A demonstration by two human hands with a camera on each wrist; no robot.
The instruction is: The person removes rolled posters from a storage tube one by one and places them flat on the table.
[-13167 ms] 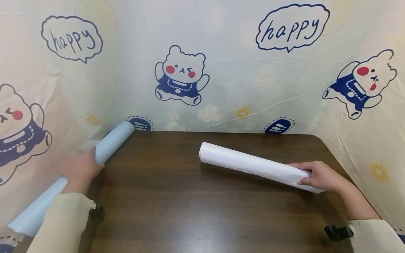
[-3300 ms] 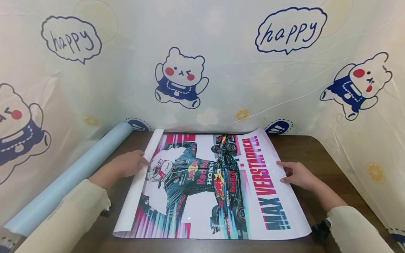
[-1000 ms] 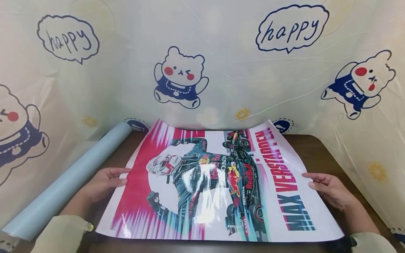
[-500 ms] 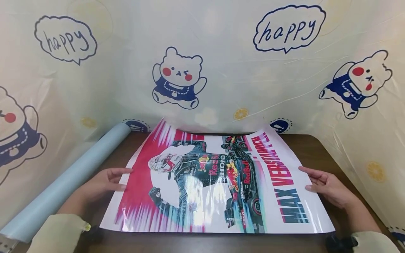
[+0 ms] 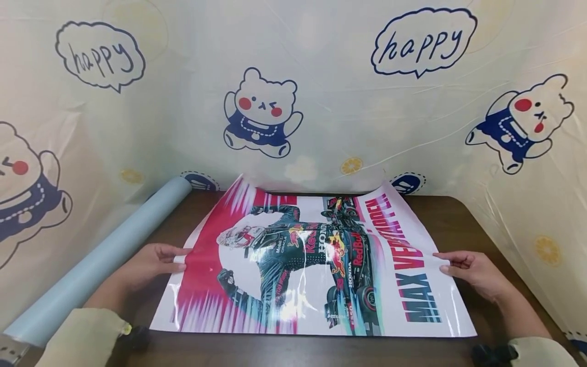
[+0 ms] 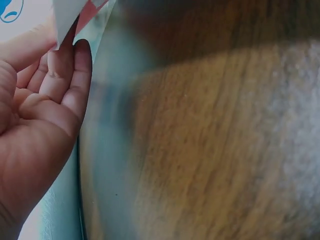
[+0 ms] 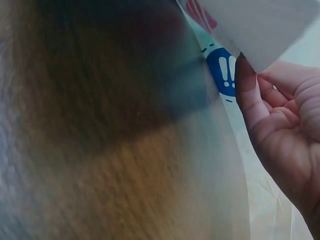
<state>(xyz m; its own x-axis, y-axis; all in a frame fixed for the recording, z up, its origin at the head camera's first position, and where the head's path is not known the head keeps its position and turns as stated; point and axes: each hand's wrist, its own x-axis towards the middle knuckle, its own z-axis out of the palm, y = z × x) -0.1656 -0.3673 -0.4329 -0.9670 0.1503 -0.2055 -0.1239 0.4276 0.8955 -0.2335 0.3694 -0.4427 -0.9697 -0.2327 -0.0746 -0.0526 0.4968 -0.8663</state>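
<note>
A glossy poster [image 5: 202, 275] spreads unrolled across the middle of the head view, printed with a racing driver, a race car and large letters. Its far corners curl upward and the sheet bows between the hands. My left hand [image 5: 144, 270] pinches the left edge between thumb and fingers. At the opposite edge, my right hand [image 5: 479, 275] does the same. From the left wrist, the poster's pale underside [image 6: 67, 20] shows at the fingertips, raised over the wood. The right wrist view likewise has a raised corner of the poster [image 7: 265, 30] in the fingers.
A light blue roll [image 5: 105, 260] lies along the left side of the dark wooden table [image 5: 302, 351]. Behind and at both sides hangs a patterned cloth [image 5: 330, 117] with cartoon bears.
The white roll held earlier by the right hand is now unrolled into the poster. My left hand has left the blue roll for the poster's left edge. Lately the sheet shifts only slightly.
</note>
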